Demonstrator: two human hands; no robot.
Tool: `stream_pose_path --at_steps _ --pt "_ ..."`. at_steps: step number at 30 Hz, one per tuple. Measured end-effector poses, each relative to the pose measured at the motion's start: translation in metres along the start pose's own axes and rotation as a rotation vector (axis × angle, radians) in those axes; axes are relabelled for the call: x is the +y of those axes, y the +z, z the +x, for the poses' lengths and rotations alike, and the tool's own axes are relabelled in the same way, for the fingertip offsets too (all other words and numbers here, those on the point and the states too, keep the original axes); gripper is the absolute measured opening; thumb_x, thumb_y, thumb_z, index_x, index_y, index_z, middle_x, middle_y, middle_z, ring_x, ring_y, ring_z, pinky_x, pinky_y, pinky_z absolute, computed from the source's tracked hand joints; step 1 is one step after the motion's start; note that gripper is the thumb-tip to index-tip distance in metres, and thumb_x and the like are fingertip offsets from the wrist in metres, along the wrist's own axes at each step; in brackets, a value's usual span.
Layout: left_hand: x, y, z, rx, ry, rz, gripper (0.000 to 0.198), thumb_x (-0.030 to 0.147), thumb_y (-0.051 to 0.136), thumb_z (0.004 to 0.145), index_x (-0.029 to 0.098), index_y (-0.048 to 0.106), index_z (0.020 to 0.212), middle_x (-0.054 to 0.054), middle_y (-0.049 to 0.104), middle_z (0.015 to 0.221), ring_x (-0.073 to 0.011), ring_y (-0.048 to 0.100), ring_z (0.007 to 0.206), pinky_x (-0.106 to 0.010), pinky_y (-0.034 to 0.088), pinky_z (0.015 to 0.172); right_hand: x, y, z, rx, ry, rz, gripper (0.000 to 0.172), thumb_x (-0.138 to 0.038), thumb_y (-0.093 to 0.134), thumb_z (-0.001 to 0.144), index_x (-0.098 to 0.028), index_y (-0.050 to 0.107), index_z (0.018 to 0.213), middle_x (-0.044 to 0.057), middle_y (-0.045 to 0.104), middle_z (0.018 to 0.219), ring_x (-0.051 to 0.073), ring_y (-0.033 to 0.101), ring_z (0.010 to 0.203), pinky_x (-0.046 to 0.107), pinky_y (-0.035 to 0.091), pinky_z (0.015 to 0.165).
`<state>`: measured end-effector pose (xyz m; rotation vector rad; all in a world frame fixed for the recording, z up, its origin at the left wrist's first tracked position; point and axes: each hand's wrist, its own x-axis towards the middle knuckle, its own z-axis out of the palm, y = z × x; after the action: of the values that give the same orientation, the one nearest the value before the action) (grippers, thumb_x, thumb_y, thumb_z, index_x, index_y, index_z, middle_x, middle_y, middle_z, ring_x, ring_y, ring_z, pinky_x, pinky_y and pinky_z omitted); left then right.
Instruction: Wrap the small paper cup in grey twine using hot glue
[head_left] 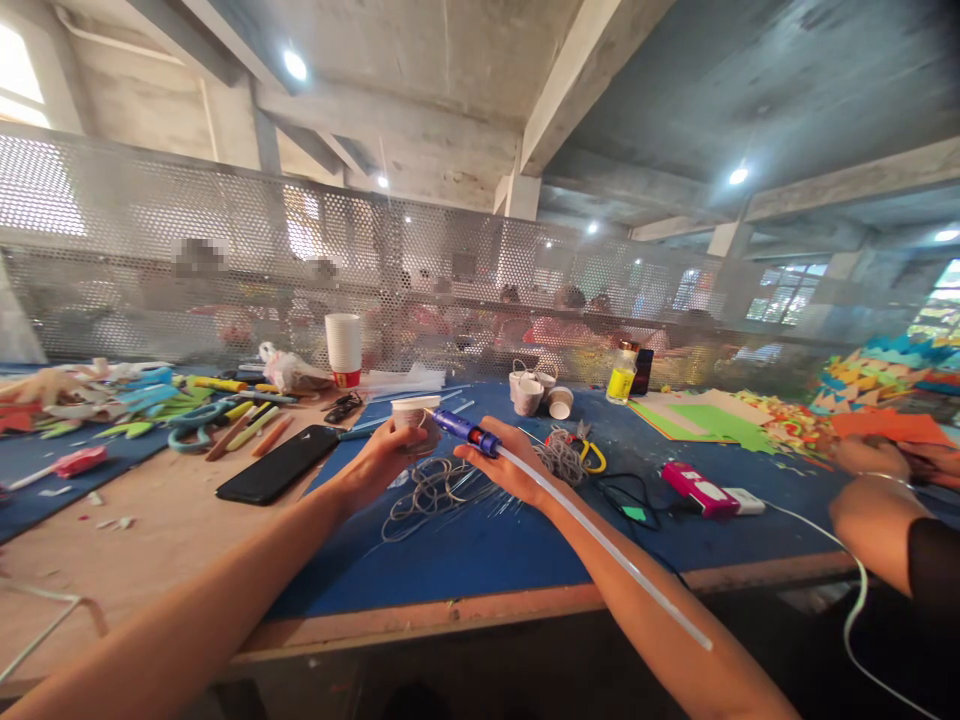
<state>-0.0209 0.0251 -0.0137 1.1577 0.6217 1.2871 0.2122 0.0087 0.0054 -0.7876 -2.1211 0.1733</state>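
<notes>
My left hand (382,458) is closed round a small paper cup (415,408) with a pale rim, above the blue mat (352,575). In my right hand (511,462) is a blue glue gun (459,430), its tip at the side of the cup just below the rim. A long clear glue stick (607,540) runs out of the gun's back, over my right forearm. Grey cord (427,505) lies in loose loops beneath my hands. Several small cord-wrapped cups (529,393) stand behind the gun.
A black phone (281,465), markers and scissors (196,425) lie left; stacked paper cups (344,348) stand behind. Right are a yellow bottle (622,375), yellow-handled pliers (595,457), a pink power block (697,489) and green paper (712,425). Another person's hands (874,460) hold orange paper.
</notes>
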Motion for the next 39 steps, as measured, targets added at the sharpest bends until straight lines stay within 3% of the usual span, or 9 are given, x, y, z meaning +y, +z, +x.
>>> stream_pose_path --at_steps 5,12,17,33,39 --pt "0.003 0.004 -0.003 0.012 -0.01 0.025 0.035 0.022 0.078 0.071 0.016 0.072 0.104 -0.008 0.075 0.101 -0.0217 0.068 0.094 -0.037 0.05 0.093 0.002 0.001 0.0 -0.002 -0.025 -0.014 0.043 -0.059 0.058 0.096 -0.02 0.054 0.077 -0.001 0.052 0.075 0.012 0.047 0.064 0.023 0.034 0.059" --pt "0.006 0.007 -0.005 0.0 0.013 0.008 0.026 0.02 0.078 0.072 0.017 0.072 0.097 -0.004 0.073 0.091 -0.0174 0.067 0.084 -0.032 0.051 0.085 0.004 0.001 0.0 -0.004 -0.035 -0.02 0.04 -0.055 0.06 0.096 -0.02 0.054 0.077 -0.002 0.05 0.073 0.011 0.046 0.062 0.023 0.034 0.058" --pt "0.006 0.009 -0.005 0.048 0.003 0.017 0.031 0.019 0.078 0.07 0.015 0.073 0.1 -0.007 0.075 0.095 -0.0211 0.069 0.089 -0.035 0.052 0.089 0.005 0.002 0.0 -0.008 -0.021 -0.005 0.041 -0.057 0.061 0.095 -0.02 0.054 0.077 -0.001 0.051 0.074 0.012 0.047 0.063 0.023 0.034 0.058" --pt "0.008 0.01 -0.005 0.044 0.009 -0.015 0.031 0.018 0.078 0.068 0.016 0.074 0.098 -0.006 0.074 0.091 -0.0204 0.068 0.085 -0.035 0.052 0.086 0.004 0.001 0.0 -0.004 0.028 0.011 0.044 -0.06 0.06 0.093 -0.02 0.054 0.076 -0.002 0.052 0.072 0.011 0.044 0.063 0.022 0.033 0.058" --pt "0.01 0.012 -0.008 0.03 -0.004 0.011 0.033 0.02 0.078 0.07 0.015 0.074 0.102 -0.01 0.077 0.103 -0.0233 0.07 0.094 -0.038 0.051 0.094 0.004 0.0 0.0 0.02 0.018 -0.017 0.044 -0.06 0.06 0.094 -0.02 0.054 0.076 -0.002 0.053 0.072 0.011 0.044 0.062 0.022 0.033 0.059"
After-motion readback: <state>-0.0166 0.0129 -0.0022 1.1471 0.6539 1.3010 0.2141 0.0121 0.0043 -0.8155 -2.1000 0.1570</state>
